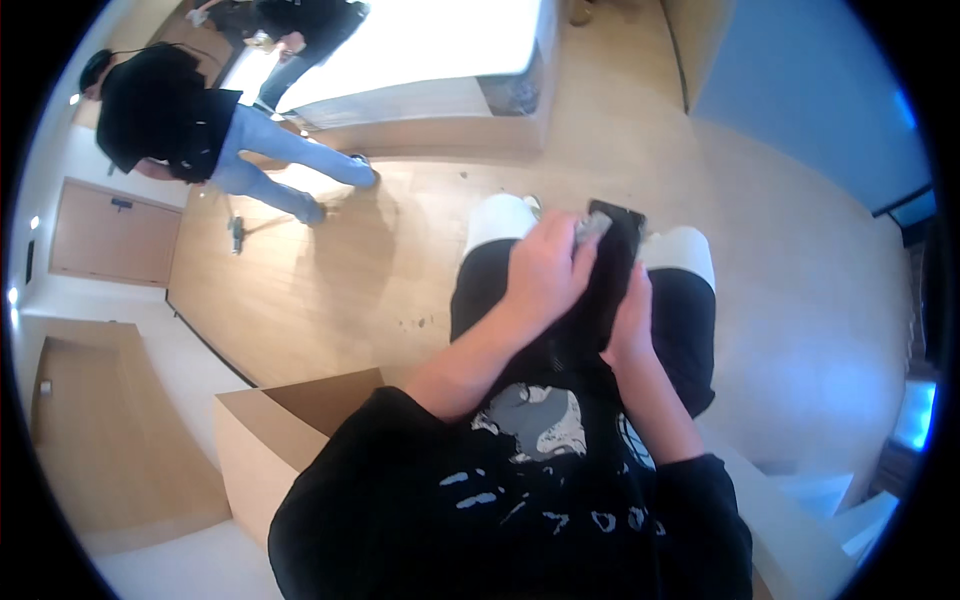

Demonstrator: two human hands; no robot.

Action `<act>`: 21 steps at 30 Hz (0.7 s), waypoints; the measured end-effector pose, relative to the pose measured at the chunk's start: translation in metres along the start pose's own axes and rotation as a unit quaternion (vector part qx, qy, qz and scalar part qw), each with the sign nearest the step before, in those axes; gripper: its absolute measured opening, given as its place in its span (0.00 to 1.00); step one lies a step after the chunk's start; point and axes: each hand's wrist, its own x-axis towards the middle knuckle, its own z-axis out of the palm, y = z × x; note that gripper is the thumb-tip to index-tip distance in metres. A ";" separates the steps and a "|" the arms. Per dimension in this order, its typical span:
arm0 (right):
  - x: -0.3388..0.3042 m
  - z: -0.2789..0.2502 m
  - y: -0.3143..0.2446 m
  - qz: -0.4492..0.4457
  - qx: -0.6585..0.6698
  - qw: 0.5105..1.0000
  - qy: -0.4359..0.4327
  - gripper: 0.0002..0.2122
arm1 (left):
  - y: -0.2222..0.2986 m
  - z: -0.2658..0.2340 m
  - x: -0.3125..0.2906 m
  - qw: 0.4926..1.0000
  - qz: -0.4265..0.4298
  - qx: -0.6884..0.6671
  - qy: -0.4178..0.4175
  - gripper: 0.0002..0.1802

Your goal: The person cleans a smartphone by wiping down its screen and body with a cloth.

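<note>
Over my lap, my left hand [548, 265] is closed around a small crumpled grey cloth-like wad [593, 227]. The wad rests against the upper left side of a long, dark black object [620, 245] with a squared far end. My right hand [632, 315] grips that black object along its right side, thumb pointing away from me. Its lower part blends into my black clothing, so its exact kind does not show.
An open cardboard box [270, 425] stands close at my left. Ahead on the left, a person in black [165, 115] stands by a large white-topped table [420, 60], with another person behind. A small green-grey item [236, 235] is on the wooden floor.
</note>
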 end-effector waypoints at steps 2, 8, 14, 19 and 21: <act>-0.004 -0.003 0.000 -0.009 0.026 1.000 -0.004 0.29 | 0.003 -0.004 -0.017 1.000 0.000 0.001 -0.023 0.10; 0.008 -0.038 0.019 -0.061 -0.028 0.996 -0.060 0.28 | 0.017 -0.009 -0.070 0.994 0.051 -0.085 -0.054 0.12; 0.001 -0.031 0.016 -0.094 0.047 0.992 -0.069 0.32 | 0.034 -0.016 -0.071 0.986 0.100 -0.099 -0.088 0.12; -0.005 -0.021 0.012 -0.084 0.026 0.994 -0.060 0.33 | 0.028 -0.009 -0.052 0.992 0.083 -0.081 -0.053 0.11; 0.002 -0.025 0.016 -0.090 0.009 0.991 -0.099 0.32 | 0.026 -0.006 -0.040 0.994 0.071 -0.074 -0.044 0.10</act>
